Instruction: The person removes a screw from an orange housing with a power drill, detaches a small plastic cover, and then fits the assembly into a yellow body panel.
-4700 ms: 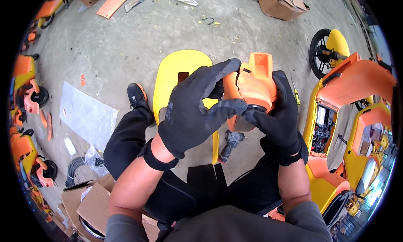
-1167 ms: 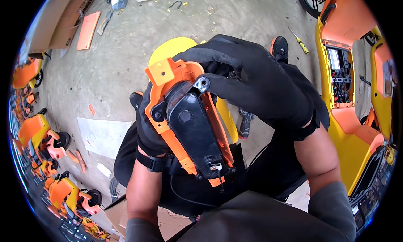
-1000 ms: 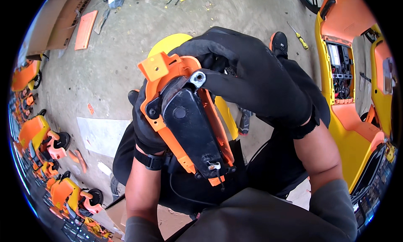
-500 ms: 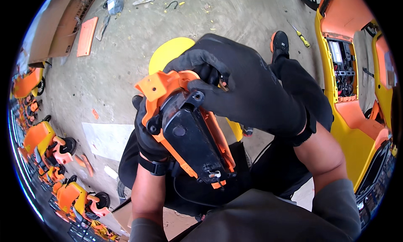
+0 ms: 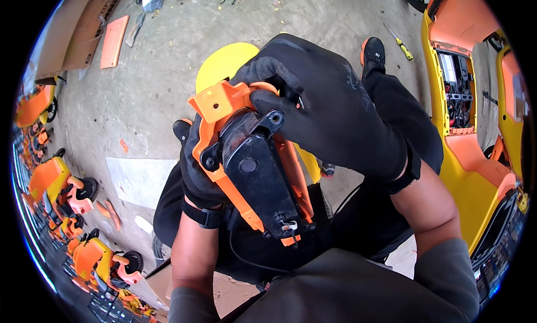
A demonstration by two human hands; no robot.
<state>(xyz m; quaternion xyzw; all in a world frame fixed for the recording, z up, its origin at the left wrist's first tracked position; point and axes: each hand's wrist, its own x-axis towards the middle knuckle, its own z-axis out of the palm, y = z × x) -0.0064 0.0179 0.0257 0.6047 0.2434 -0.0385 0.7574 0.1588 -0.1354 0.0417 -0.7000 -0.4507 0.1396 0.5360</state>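
Note:
A black plastic housing (image 5: 260,180) sits inside an orange plastic frame (image 5: 217,106), tilted in front of my lap. A yellow curved panel (image 5: 224,62) shows behind its upper end. My left hand (image 5: 197,169), in a black glove, is closed around the left side of the frame, its fingers partly hidden. My right hand (image 5: 330,107), also gloved, is closed at the frame's top right, thumb against the orange rim. A small shiny bit shows at its fingers, too small to make out. A thin black cable (image 5: 246,258) hangs below the housing.
At the right stands a yellow and orange vehicle body (image 5: 461,116) with exposed wiring. A yellow-handled screwdriver (image 5: 404,50) lies beyond my foot. Several orange and yellow vehicles (image 5: 47,177) line the left. Cardboard (image 5: 84,37), an orange panel (image 5: 114,42) and a white sheet (image 5: 137,177) lie on the floor.
The housing and frame have shifted slightly right and turned a little more upright. My right thumb and fingers have moved slightly at the frame's upper end; my left hand keeps its hold.

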